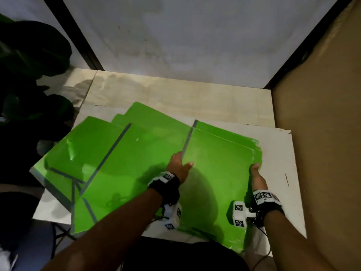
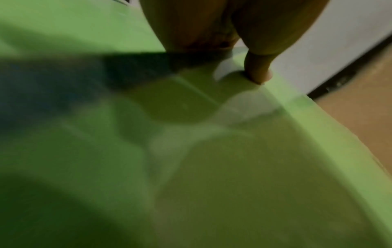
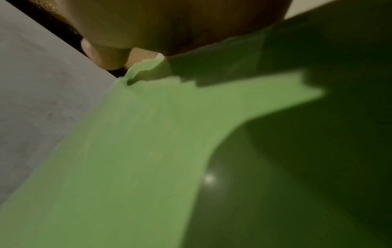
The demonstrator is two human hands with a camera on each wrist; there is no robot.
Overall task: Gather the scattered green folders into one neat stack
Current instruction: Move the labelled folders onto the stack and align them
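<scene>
On the white board (image 1: 277, 149), several overlapping green folders (image 1: 136, 157) lie fanned; exact count unclear, no readable writing. Left hand (image 1: 178, 166) and right hand (image 1: 257, 178) each grip the rightmost folder (image 1: 218, 153) by an edge.

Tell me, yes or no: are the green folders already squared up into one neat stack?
No: in the head view the green folders lie fanned at different angles across the white board, while the left hand and right hand hold one.

You are looking at glossy, smooth green plastic folders (image 1: 148, 153) with grey spine strips, catching reflections at nine o'clock. They are lying on a matt white board (image 1: 277, 153) over pale wood-grain flooring (image 1: 175, 94); at three o'clock, matt brown cardboard (image 1: 322, 114) is standing.
</scene>
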